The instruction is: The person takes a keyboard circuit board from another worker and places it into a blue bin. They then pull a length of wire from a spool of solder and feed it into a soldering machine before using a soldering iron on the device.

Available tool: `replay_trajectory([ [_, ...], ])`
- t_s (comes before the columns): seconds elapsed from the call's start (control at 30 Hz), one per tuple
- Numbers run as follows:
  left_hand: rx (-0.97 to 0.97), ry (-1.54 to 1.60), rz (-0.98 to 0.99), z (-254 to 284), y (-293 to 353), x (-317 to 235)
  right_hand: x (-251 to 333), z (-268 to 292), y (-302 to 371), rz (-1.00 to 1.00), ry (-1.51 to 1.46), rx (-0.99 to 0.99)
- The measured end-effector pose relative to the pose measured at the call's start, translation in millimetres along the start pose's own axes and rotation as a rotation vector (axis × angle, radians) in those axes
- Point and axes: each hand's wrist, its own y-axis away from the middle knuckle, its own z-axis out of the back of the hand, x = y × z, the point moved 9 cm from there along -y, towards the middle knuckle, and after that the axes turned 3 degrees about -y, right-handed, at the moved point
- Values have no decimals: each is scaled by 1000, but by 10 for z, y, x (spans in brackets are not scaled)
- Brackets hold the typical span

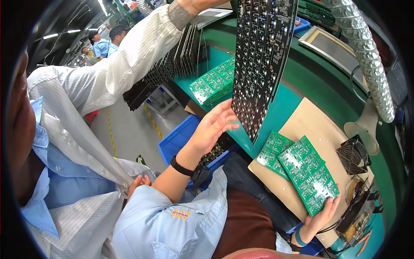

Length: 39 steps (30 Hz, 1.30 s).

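Note:
A tall black circuit board (261,56), covered with small parts, hangs upright in front of me. A co-worker's hand (196,5) is at its upper left, where the grip is cut off by the frame. My left hand (215,123) is open, fingers stretched toward the board's lower left edge; I cannot tell whether they touch it. On the right, my right hand (323,213) grips the lower corner of a green circuit board (308,175). That board lies tilted over a second green board (272,151) on a brown cardboard sheet (306,118).
A stack of green boards (213,82) lies on the bench beside a row of dark boards in a rack (185,54). Below is a blue bin (172,144). At right stand a black fan (353,155) and a silver duct (364,56). The co-worker's sleeve (125,64) crosses the left.

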Motion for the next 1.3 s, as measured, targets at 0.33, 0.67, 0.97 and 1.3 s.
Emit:
replay_trajectory([
  [0.33, -161, 101, 32, 189, -66, -7, 17, 12, 24, -8, -3, -31],
  [0.67, -227, -144, 12, 447, 1, -128, 2, 13, 28, -79, 39, -69],
  [0.97, -484, -349, -233, 676, 88, -284, -506, 1134, 73, 122, 444, 46],
  [1.3, -377, -300, -184, 786, 247, -614, -89, 671, 113, 233, 802, 117],
])
